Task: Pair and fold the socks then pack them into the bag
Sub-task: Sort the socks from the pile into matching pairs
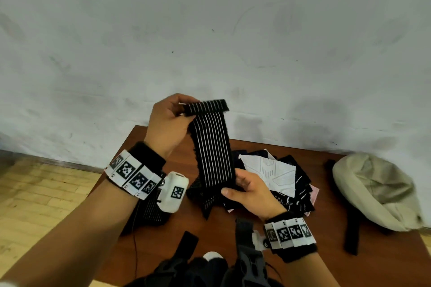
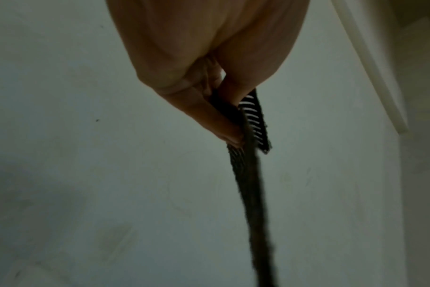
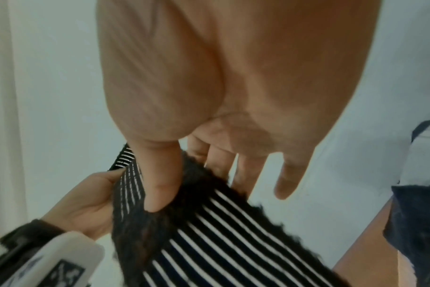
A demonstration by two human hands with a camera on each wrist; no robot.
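Note:
A black sock with thin white stripes [image 1: 213, 147] is held up above the brown table [image 1: 233, 240], stretched between both hands. My left hand [image 1: 173, 114] pinches its upper end, which folds over at the top. From the left wrist view the sock [image 2: 252, 186] shows edge-on, hanging down from the pinched left fingers [image 2: 224, 124]. My right hand [image 1: 240, 187] grips the lower end, thumb on the front. In the right wrist view the thumb presses the striped sock [image 3: 221, 233] and the other fingers [image 3: 287, 180] lie behind it. A beige bag [image 1: 377, 191] lies at the table's right.
A pile of dark and white socks [image 1: 272, 177] lies on the table behind the held sock. Another striped dark sock [image 1: 151, 212] rests under my left wrist. The bag's black strap [image 1: 352, 233] trails toward the front edge. A grey wall stands close behind; wooden floor lies left.

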